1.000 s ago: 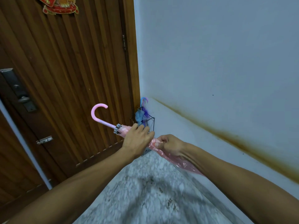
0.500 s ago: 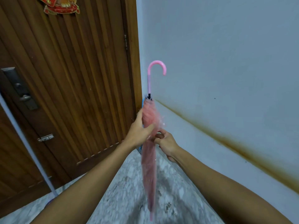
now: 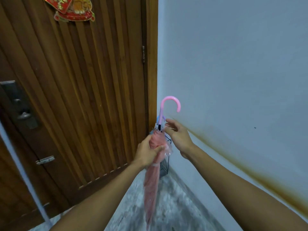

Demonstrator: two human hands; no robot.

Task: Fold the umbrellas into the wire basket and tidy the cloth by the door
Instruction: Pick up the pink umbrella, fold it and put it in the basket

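Right now the pink umbrella (image 3: 152, 167) stands nearly upright in the corner between the door and the wall, its curved pink handle (image 3: 170, 102) at the top and its folded canopy hanging down toward the floor, the lower part blurred. The left hand (image 3: 146, 153) holds it round the upper canopy, fingers and thumb curled tight about the bunched pink cloth, so that grip is clamped on the umbrella. The right hand (image 3: 178, 135) is just beside the top of the canopy, near the rib tips below the handle shaft; its fingers are spread and only loosely bent, apart, and hold nothing. Whether its fingertips touch the ribs cannot be told.

Behind the umbrella, against the wall in the corner, stands the black wire basket (image 3: 165, 165), mostly hidden by the canopy and the left hand. A bit of a blue umbrella handle (image 3: 158, 117) shows behind the pink shaft, above the basket.

The wooden slatted door (image 3: 83, 97) fills the left side, with a red paper decoration (image 3: 73, 9) near its top and a dark metal lock plate (image 3: 18, 104) at the left edge. The wall (image 3: 233, 64) on the right is pale blue, crossed by a rusty brown stain (image 3: 250, 169) running down to the right. The floor (image 3: 175, 205) is grey speckled stone
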